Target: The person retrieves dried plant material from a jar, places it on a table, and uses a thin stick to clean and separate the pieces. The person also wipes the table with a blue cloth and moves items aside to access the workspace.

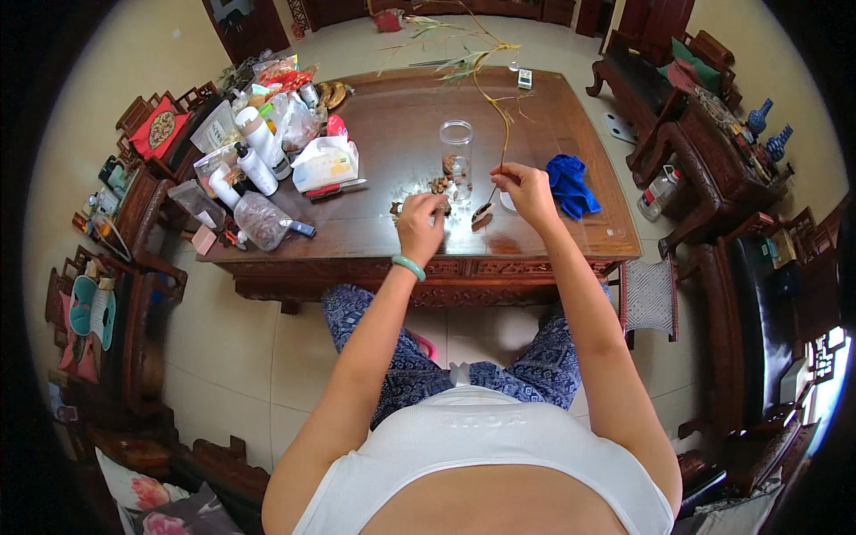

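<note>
In my right hand (525,190) is the lower part of a thin leafy branch (501,110), which rises over the table. Below these fingers a small dark piece with a pale face (483,212) sits at the end of a thin dark stem. My left hand (421,224) is low over the tabletop, fingertips among small brown pieces (439,184); whether it grips one is hidden. Just beyond it stands a clear open jar (457,150) with some brown pieces inside. A round whitish thing (508,202) is partly covered by my right hand.
The glass-topped wooden table (401,114) bears a blue cloth (572,186) at right. To the left are a tissue pack (326,164), a red-handled knife (334,190), bottles (257,168) and several plastic bags (262,221). A woven-seat stool (647,294) stands near the right corner.
</note>
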Demonstrator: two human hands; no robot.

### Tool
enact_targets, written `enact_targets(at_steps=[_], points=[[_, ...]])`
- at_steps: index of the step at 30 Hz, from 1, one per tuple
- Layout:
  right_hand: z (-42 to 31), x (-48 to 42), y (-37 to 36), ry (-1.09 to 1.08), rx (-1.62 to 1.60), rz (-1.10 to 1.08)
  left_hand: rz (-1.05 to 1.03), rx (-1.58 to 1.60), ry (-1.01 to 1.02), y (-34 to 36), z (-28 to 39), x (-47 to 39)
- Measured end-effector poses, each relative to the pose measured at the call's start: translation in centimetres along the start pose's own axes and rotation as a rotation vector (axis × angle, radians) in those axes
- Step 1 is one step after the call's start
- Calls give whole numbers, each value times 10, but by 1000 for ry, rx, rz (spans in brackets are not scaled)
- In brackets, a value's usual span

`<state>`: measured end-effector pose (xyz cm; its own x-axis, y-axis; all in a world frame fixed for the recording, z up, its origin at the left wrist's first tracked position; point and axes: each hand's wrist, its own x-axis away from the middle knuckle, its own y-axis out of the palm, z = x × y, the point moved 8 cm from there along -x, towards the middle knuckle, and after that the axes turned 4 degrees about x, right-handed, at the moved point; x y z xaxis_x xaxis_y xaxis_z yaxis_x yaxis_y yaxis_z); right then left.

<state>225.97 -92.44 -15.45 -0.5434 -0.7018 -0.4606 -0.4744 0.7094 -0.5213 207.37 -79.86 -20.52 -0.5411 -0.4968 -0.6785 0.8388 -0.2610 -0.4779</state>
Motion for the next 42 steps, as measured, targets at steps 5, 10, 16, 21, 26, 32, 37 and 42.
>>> enact_targets(at_steps=[5, 10, 16, 21, 26, 32, 37, 42], points=[[-5, -3, 2, -11, -59, 28, -194, -233, -85, -10, -40, -22], [-3, -4, -4, -11, -25, 51, -405, -364, -71, 9, -47, -24], [-10, -5, -14, 20, -16, 54, -293, -235, -94, 5, -42, -24], [-32, -4, -14, -6, -39, 45, -187, -27, -55, 7, -37, -12], [-43, -4, 9, -29, -82, -2, -112, 117, -60, 8, -25, 1], [-40, -2, 28, -29, -74, -28, -105, 211, -127, 10, -20, 3], [-39, -1, 39, 16, -10, -89, -82, 242, -157, 13, -31, 9], [-38, -2, 42, -32, -74, -60, -88, 270, -149, 12, -25, 8]])
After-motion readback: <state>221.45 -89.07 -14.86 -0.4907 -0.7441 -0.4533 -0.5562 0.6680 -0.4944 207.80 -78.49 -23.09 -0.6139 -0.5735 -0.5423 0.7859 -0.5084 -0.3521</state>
